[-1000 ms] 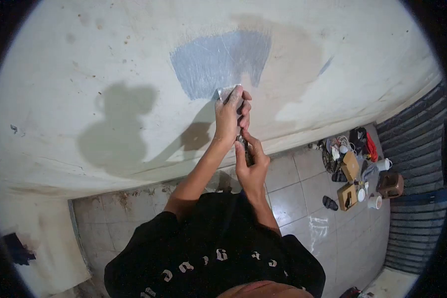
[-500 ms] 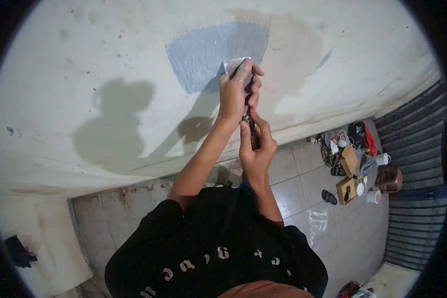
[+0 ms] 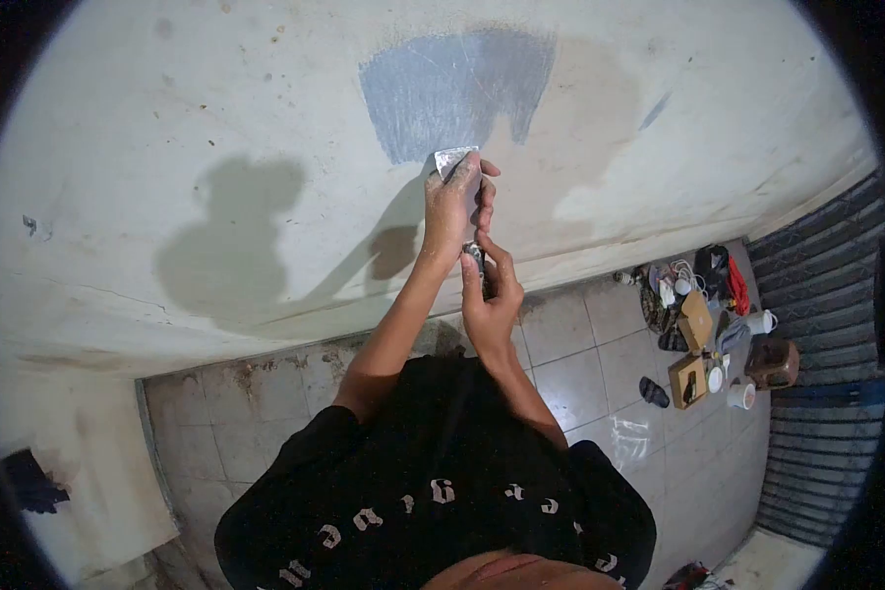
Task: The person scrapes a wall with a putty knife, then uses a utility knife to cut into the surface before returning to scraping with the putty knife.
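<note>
My left hand (image 3: 447,211) is closed around the blade end of a scraper (image 3: 455,157), its thumb lying along the metal face. Pale residue coats the blade's front edge, which is at the bottom edge of a blue-grey patch (image 3: 438,88) on the off-white wall (image 3: 295,108). Just below, my right hand (image 3: 494,307) grips the scraper's dark handle, partly hidden by the fingers. Dust whitens the left thumb and fingers.
Grey floor tiles (image 3: 570,383) run along the wall's foot. To the right lie a dark sandal (image 3: 653,392), cardboard boxes (image 3: 696,320), a white bucket (image 3: 742,396), a brown container (image 3: 773,364) and cords, beside a dark folding metal gate (image 3: 821,285).
Both hands and the scraper have moved down the wall, and the blade has gone from inside the patch to its bottom edge. The whole view has shifted slightly.
</note>
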`<state>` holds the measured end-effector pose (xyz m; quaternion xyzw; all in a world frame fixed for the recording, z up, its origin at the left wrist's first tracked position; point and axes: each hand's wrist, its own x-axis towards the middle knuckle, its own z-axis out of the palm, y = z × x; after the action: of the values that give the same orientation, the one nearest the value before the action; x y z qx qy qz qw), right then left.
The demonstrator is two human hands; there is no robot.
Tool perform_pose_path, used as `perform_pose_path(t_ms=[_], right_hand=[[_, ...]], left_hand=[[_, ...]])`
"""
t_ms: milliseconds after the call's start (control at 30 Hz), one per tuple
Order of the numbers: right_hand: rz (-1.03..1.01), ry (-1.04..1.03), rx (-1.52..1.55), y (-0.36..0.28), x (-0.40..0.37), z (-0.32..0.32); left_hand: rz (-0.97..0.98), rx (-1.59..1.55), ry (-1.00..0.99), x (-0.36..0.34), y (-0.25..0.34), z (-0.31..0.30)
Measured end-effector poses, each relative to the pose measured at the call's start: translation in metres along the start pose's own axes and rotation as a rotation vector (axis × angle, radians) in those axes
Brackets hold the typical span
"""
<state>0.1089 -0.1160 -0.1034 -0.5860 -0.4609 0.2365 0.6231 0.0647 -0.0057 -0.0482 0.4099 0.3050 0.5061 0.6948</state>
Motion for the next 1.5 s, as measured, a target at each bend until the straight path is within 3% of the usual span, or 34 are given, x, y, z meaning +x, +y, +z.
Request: perform_pose_path(t_ms=[233,333,400,467,567,600,700,800,1500], right_hand=[[0.042,0.063,0.119,0.003,-0.002,0.007],[0.052,0.039,0.105,0.007,0.001,0.002],[0.047,0.03,0.105,0.01,0.001,0.0],[0.086,-0.003,0.111,0.007,0.002,-0.003],[0.104,-0.006,0.146,-0.002,0.001,-0.004],[0.098,-0.002,0.159,-0.003,0.002,-0.003],[0.047,0.016,0.174,-0.002,0.002,-0.001],[0.104,0.006,0.187,0.004,0.001,-0.001],[0.096,-0.019,0.187,-0.001,-0.001,-0.005]], left_hand=[[-0.006,0.067,-0.074,0.006,0.0,-0.002],[-0.05,0.211,-0.038,-0.008,0.017,-0.009],[0.049,0.472,0.037,-0.023,0.032,-0.036],[0.224,0.509,0.066,-0.051,0.085,-0.056],[0.722,0.643,0.427,-0.091,0.176,-0.078],[1.072,0.398,0.188,-0.11,0.21,-0.089],[1.669,0.704,-0.431,-0.165,0.312,-0.049],[1.944,0.838,-0.649,-0.192,0.323,-0.016],[2.045,0.887,-0.662,-0.199,0.308,-0.003]])
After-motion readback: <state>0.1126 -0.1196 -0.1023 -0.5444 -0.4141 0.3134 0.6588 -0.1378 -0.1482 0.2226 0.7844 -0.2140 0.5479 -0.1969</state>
